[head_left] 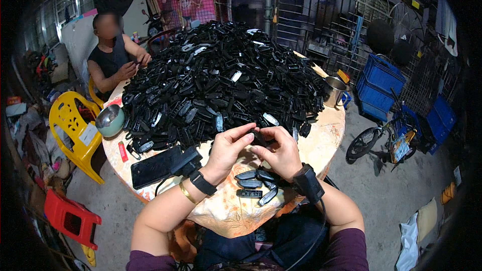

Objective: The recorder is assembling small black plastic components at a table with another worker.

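Just past our hands sits the big pile (221, 75) of black plastic parts on the round table (326, 145). Our left hand (228, 148) and right hand (282, 151) pinch 1 small black part (259, 138) together. Below our grip lie 4 more parts (256, 183).

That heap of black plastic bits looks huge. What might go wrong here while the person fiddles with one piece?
The pile of black parts slopes right down to both hands, so a nudge might send pieces sliding onto the finished parts near the table edge. The phone lies close to the rim of the table with a cable trailing off; the left hand could perhaps snag it.
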The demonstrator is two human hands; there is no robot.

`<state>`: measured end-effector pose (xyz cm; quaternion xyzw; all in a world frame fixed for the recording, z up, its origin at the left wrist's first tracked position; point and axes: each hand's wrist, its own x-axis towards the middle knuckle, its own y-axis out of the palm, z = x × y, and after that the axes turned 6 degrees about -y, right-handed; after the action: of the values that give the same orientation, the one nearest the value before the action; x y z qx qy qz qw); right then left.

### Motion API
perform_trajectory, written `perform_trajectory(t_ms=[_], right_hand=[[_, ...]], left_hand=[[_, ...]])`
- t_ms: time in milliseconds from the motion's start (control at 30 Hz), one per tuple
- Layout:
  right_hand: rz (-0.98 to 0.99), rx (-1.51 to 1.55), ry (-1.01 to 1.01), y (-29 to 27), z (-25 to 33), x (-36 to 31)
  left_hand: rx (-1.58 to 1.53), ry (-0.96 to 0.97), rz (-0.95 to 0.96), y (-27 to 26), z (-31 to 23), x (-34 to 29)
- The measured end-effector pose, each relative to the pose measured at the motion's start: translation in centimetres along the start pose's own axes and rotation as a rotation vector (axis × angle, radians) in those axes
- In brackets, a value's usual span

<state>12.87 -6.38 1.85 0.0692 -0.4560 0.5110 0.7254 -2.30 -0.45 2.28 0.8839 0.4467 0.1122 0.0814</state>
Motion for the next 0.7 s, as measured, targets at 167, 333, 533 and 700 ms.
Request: perform_trajectory(t_ms=[167, 333, 533, 700], right_hand=[[0.258, 0.256, 0.296, -0.6, -0.3, -0.2], [0.242, 0.224, 0.243, -0.6, 0.4, -0.5], [0.09, -0.063, -0.106, -0.6, 0.8, -1.1], [0.38, -0.126, -0.264, -3.0, -0.5, 0.9]], left_hand=[[-0.126, -0.087, 0.092, 0.0, -0.9, -0.1], [0.004, -0.079, 0.161, -0.6, -1.3, -0.4], [0.189, 0.094, 0.189, -0.3, -1.4, -0.6], [0.207, -0.085, 0.181, -0.4, -1.9, -0.3]])
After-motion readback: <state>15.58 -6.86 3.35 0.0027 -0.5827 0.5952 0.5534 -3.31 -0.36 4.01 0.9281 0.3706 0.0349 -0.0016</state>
